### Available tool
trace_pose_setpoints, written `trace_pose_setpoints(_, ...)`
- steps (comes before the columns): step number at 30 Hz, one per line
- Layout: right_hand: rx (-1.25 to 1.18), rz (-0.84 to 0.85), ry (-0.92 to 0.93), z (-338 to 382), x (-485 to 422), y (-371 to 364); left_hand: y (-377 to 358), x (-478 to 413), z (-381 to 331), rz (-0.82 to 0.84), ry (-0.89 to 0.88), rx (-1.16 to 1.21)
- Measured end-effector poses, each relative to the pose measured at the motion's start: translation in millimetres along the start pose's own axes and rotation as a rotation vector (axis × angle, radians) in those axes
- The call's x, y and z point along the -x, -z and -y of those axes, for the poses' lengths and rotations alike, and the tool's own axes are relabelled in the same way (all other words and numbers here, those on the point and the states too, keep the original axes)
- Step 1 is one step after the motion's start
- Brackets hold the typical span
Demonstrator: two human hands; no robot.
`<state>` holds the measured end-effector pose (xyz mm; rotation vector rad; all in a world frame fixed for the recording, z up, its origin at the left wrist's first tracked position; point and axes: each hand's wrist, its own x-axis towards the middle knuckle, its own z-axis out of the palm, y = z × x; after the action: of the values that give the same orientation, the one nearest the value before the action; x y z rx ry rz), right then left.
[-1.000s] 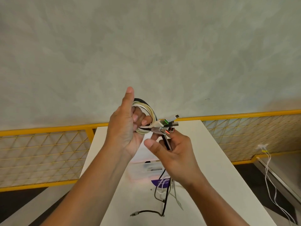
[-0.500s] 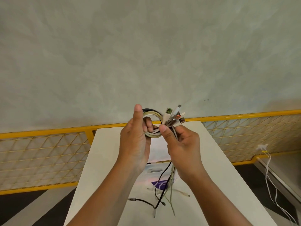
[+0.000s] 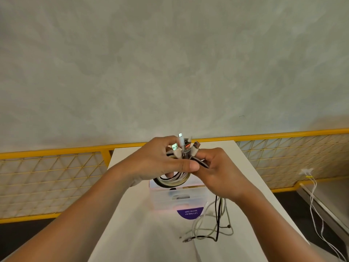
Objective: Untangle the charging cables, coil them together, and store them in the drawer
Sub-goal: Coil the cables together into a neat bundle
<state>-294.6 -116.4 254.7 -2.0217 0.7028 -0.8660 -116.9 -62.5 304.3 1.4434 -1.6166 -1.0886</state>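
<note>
White and black cables (image 3: pixel 172 183) form a loop held above the table (image 3: pixel 132 214), plugs (image 3: pixel 184 147) sticking up between both hands. The left hand (image 3: pixel 156 161) grips the loop, thumb pressed across; the right hand (image 3: pixel 221 174) pinches the strands beside it, whose loose ends (image 3: pixel 216 218) trail onto the table beside a small drawer box (image 3: pixel 177 198).

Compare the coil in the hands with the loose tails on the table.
The coil is wound into tight loops; the tails sprawl in loose curves. The coil is held above the table by the left hand; the tails hang from the right hand and lie on it. Both mix black and white cables.
</note>
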Motion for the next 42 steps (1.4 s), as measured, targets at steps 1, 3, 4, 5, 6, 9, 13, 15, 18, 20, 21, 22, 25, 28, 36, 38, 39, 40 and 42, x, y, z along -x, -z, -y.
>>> trace_pose_setpoints(1, 0.037, 0.019, 0.006, -1.5, -0.3, 0.1, -1.1, 0.0, -0.8, 0.020, 0.005, 0.006)
trace_pose_setpoints(3, 0.088, 0.022, 0.017, -4.4, 0.0, 0.1, -3.5, -0.7, 0.2, 0.032, 0.034, 0.020)
trace_pose_setpoints(4, 0.104, 0.017, 0.021, -5.5, 0.4, -0.4, -5.2, -1.4, 1.3, 0.032, 0.043, 0.026)
trace_pose_setpoints(5, 0.120, 0.014, 0.028, -5.7, 0.8, -0.7, -7.9, -2.3, 2.3, 0.022, 0.043, 0.028)
trace_pose_setpoints(6, 0.133, 0.010, 0.029, -6.7, 0.6, -1.2, -11.0, -3.4, 4.4, -0.003, 0.034, 0.026)
trace_pose_setpoints(9, 0.133, -0.026, 0.019, -11.2, -0.3, -2.0, -20.9, -6.4, 13.2, -0.149, 0.001, 0.058)
trace_pose_setpoints(13, 0.017, -0.074, 0.004, -8.4, 0.1, -5.4, -27.7, -8.4, 17.9, -0.319, -0.002, 0.086)
trace_pose_setpoints(15, -0.032, -0.099, -0.004, -5.3, -1.2, -7.3, -28.0, -10.3, 19.6, -0.409, -0.003, 0.064)
trace_pose_setpoints(18, -0.021, -0.113, -0.016, -1.5, -3.1, -6.6, -27.0, -12.6, 21.4, -0.491, -0.005, 0.076)
trace_pose_setpoints(20, 0.009, -0.133, -0.036, 0.7, -3.5, -3.5, -24.9, -13.6, 23.4, -0.537, 0.016, 0.088)
trace_pose_setpoints(21, 0.033, -0.147, -0.052, 2.2, -4.0, -1.3, -23.5, -13.8, 24.6, -0.557, 0.022, 0.093)
trace_pose_setpoints(22, 0.063, -0.159, -0.070, 2.9, -4.4, 1.0, -22.3, -14.3, 26.0, -0.570, 0.023, 0.099)
trace_pose_setpoints(25, 0.111, -0.177, -0.112, 11.7, -5.9, 7.5, -21.9, -15.2, 27.7, -0.607, 0.014, 0.111)
trace_pose_setpoints(28, 0.134, -0.208, -0.121, 13.8, -6.3, 11.2, -22.3, -16.9, 27.0, -0.682, 0.004, 0.157)
trace_pose_setpoints(36, 0.076, -0.301, -0.022, 6.2, 1.7, -11.4, -31.8, -21.8, 15.1, -0.800, 0.051, 0.341)
trace_pose_setpoints(38, 0.022, -0.310, 0.003, 4.5, 5.3, -20.4, -33.1, -23.6, 13.8, -0.830, 0.069, 0.409)
trace_pose_setpoints(39, -0.005, -0.321, -0.003, 3.5, 6.5, -25.0, -33.5, -24.5, 13.8, -0.846, 0.076, 0.435)
trace_pose_setpoints(40, -0.026, -0.336, -0.017, 2.3, 7.4, -29.6, -34.0, -25.3, 13.8, -0.862, 0.081, 0.457)
trace_pose_setpoints(42, -0.050, -0.368, -0.053, 1.8, 9.2, -39.2, -35.2, -25.9, 12.8, -0.885, 0.081, 0.499)
